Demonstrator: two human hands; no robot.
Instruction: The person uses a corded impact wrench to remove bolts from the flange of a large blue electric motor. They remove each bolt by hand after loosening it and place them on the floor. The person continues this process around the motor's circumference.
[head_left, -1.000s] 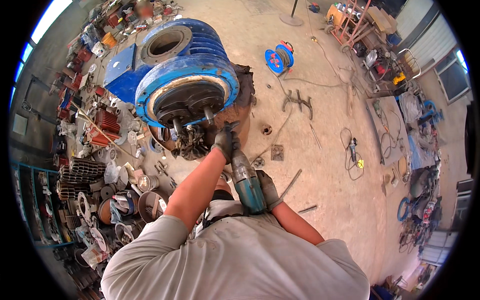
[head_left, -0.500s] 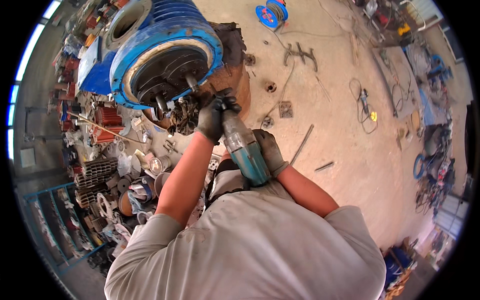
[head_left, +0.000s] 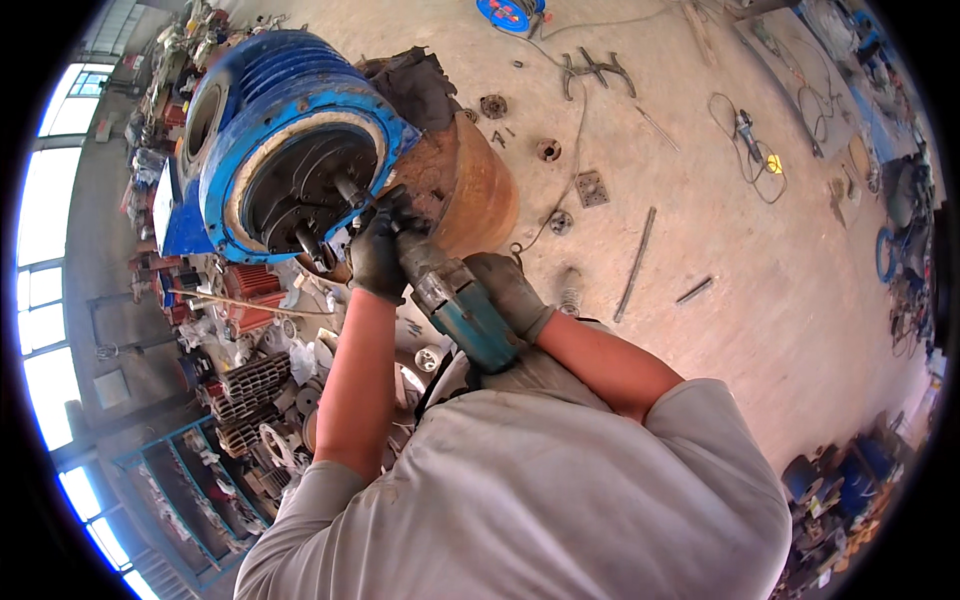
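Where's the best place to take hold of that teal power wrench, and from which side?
Grip the teal power wrench at its rear body, coming from the person's right, where the gloved right hand wraps it. Its nose points up-left at the blue motor housing, so a steadying grip fits near the front, where the left hand sits.

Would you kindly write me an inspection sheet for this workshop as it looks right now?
Surface: dusty concrete floor.
Job's things: teal power tool pointed at a large blue motor housing resting on a rusty drum.
Clutter: metal rods, flanges and a puller strewn on the floor.
Hands: gloved left hand at the tool's nose; gloved right hand on its grip.
Cables: loose lead; blue reel.
Surroundings: piled motor parts, windows.
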